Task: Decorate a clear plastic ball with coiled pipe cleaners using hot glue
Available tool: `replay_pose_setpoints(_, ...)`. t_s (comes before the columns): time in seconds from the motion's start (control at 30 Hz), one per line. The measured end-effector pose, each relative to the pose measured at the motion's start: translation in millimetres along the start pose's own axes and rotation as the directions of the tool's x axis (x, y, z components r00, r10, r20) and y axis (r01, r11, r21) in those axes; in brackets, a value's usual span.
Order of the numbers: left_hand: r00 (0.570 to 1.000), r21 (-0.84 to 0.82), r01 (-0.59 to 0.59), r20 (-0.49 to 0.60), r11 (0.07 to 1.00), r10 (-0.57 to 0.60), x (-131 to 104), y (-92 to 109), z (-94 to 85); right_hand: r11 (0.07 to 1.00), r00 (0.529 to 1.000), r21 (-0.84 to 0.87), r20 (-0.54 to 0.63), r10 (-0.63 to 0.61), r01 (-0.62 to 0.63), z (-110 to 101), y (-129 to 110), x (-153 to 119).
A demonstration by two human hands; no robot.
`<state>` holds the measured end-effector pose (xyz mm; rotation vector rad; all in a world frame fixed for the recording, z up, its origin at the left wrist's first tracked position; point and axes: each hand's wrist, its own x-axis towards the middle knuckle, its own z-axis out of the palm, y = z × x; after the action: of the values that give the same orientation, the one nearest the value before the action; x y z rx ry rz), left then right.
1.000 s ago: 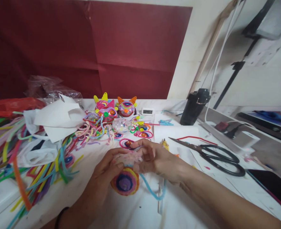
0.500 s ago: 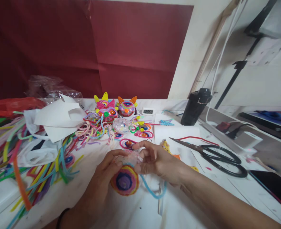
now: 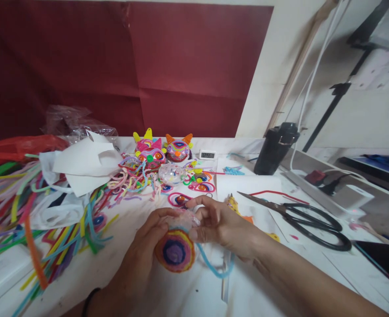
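Note:
Between my hands is a clear plastic ball [image 3: 185,218] with a round coiled pipe-cleaner disc [image 3: 174,252] in purple, blue, pink and yellow on its near side. My left hand [image 3: 151,233] is closed around the ball's left side, thumb at the disc's upper edge. My right hand [image 3: 214,222] pinches at the ball's right side, where a light blue pipe cleaner [image 3: 216,270] runs along the disc's top edge and hangs in a loop to the right. The fingertips behind the ball are partly hidden.
Loose pipe cleaners [image 3: 62,246] and white paper [image 3: 85,163] pile up at left. Finished animal-face balls [image 3: 178,149] stand at the back, near another clear ball [image 3: 172,174]. Black scissors [image 3: 300,218], a black bottle [image 3: 276,149] and a phone [image 3: 382,262] lie or stand at right.
The whole view has shifted slightly, so things appear a little further right. Both hands keep their hold on the ball, with hardly any change in finger position.

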<state>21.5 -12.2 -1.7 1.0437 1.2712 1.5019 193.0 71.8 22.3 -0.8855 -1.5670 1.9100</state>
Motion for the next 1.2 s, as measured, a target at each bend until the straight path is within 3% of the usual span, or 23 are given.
replay_pose_setpoints(0.4,0.998,0.047,-0.011,0.056,0.999,0.009,4,4,-2.2,1.0,1.0,-0.02,-0.003,-0.023,0.023,-6,1,-1)
replay_pose_setpoints(0.7,0.99,-0.071,0.088,0.117,0.994,-0.079,12,3,-5.4,0.999,0.998,-0.017,0.065,-0.027,0.028,-15,-1,-2)
replay_pose_setpoints(0.9,0.945,-0.168,0.268,0.235,0.949,-0.226,16,3,-9.5,0.999,0.994,-0.023,0.099,-0.042,0.045,-19,-2,-1)
replay_pose_setpoints(1.2,0.951,-0.207,0.266,0.213,0.942,-0.222,13,5,-8.0,0.991,0.991,-0.104,0.118,-0.069,0.081,-25,-6,-4)
